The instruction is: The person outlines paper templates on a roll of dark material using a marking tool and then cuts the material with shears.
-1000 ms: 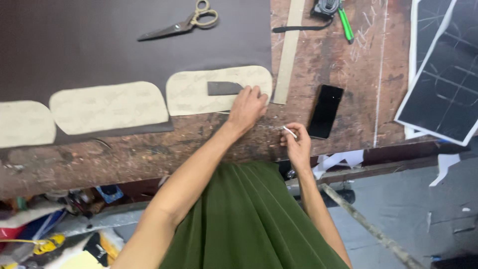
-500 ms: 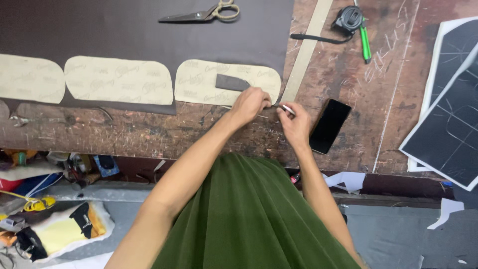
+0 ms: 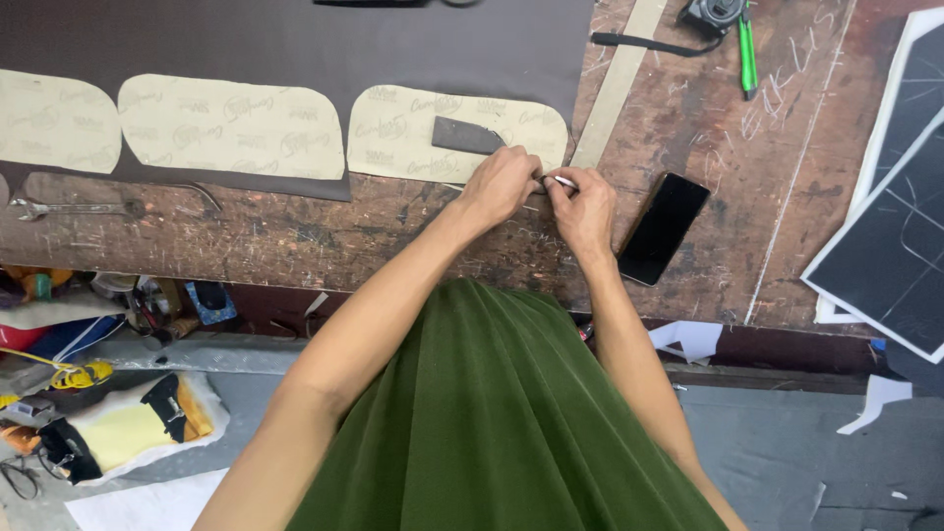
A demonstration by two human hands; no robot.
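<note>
My left hand (image 3: pixel 503 183) presses down on the lower right edge of a cream paper pattern piece (image 3: pixel 413 138) that lies on dark brown leather (image 3: pixel 295 44). My right hand (image 3: pixel 582 205) is right beside it, pinching a small silver marker (image 3: pixel 562 181) with its tip at the pattern's edge. A small dark leather scrap (image 3: pixel 466 135) rests on the pattern, just above my left hand. Two more cream patterns (image 3: pixel 231 126) lie in a row to the left on the leather.
A black phone (image 3: pixel 665 227) lies just right of my right hand. A cream strip (image 3: pixel 616 90), a tape measure (image 3: pixel 716 12) and a green pen (image 3: pixel 748 57) are at the back right. A wrench (image 3: pixel 69 207) lies left; dark panels (image 3: pixel 905 226) lie at the right edge.
My right hand has come up from the table's front edge to join my left hand at the pattern's edge. The view has shifted, so the scissors are now out of frame.
</note>
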